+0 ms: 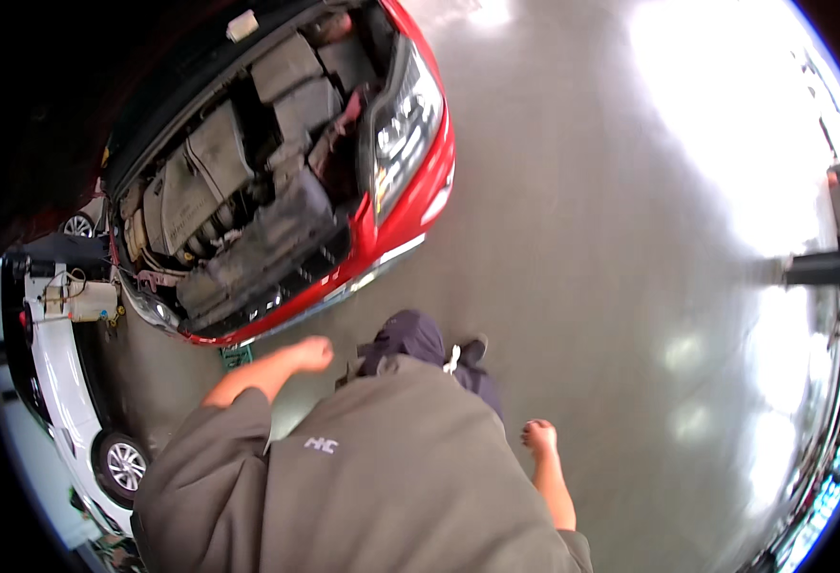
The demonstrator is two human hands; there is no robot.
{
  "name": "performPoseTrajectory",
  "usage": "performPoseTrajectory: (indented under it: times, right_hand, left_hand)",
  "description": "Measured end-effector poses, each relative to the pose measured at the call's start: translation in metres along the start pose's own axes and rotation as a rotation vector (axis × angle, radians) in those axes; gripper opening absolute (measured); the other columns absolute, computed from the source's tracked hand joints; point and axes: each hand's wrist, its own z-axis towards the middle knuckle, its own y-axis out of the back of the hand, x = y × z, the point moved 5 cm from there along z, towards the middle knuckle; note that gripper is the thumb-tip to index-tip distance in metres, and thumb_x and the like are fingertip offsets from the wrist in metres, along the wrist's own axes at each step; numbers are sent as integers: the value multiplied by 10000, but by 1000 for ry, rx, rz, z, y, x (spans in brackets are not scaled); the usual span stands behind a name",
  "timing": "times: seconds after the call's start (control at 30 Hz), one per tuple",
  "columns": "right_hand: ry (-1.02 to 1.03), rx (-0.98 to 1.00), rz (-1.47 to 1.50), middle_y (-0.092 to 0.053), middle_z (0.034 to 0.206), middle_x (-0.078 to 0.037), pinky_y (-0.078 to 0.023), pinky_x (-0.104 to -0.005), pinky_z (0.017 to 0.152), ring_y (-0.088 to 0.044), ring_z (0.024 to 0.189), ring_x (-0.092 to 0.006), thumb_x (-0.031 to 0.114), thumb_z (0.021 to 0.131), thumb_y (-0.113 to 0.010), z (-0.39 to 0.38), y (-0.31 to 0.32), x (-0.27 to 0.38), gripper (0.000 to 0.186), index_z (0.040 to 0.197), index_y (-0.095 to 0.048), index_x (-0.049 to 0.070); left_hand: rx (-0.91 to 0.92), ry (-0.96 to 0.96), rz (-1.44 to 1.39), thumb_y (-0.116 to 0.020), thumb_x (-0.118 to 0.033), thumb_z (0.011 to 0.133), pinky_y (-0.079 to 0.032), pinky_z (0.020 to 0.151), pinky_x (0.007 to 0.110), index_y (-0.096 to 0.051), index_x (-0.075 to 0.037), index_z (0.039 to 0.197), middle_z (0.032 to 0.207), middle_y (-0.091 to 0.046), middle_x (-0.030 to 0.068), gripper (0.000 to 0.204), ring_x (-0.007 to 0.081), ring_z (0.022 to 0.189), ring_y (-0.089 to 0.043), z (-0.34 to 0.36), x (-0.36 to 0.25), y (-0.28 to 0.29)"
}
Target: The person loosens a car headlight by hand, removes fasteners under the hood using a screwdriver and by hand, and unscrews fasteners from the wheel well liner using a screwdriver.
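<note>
Just beyond the left grip (313,353), curled narrow, lies the red car (286,210); for the right grip (539,436), I cannot tell.

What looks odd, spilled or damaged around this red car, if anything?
Nothing looks clearly spilled or damaged. The red car has its engine uncovered, which may seem odd, and the bright patches on the floor look like reflected light, not spills.

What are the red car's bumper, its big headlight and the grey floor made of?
The bumper looks like glossy painted plastic, with a shiny red coat, though it might be metal. The headlight seems to have a clear, shiny plastic or glass cover, since bright parts show through. The grey floor is probably smooth concrete, maybe coated: light gleams off it.
</note>
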Motion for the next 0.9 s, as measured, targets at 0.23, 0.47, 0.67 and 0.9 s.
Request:
performPoseTrajectory:
  times: [0.23,0.47,0.67,0.9]
  right_hand:
    - [487,-159,302,-645,853,-69,-472,-273,492,-571,601,-126,122,996,-553,112,145,440,256,1226,-616,30]
    - [452,10,-153,-600,738,-52,-468,-293,471,-574,579,-145,70,932,-551,185,114,627,164,1050,-658,33]
    - [580,230,-882,-645,726,-71,-492,-334,507,-615,604,-178,93,953,-593,182,56,732,98,907,-655,33]
    - [499,317,-996,-639,720,-79,-494,-350,505,-612,600,-196,102,938,-582,313,44,941,96,870,-638,65]
  left_hand:
    - [230,409,-68,-559,-335,910,-527,1013,474,-767,-63,1140,1217,-715,230,412,374,1157,-677,43,-47,22]
    - [-115,128,-340,-598,-279,921,-561,872,513,-747,-33,1086,1081,-741,225,331,395,1011,-719,285,-217,297]
    - [-681,-211,-601,-596,-230,939,-551,927,430,-708,-34,1151,1087,-745,186,310,351,1062,-707,375,-329,553]
    - [-733,339,-745,-574,-271,931,-564,910,481,-725,-40,1121,1099,-733,236,335,403,1055,-705,453,-284,610]
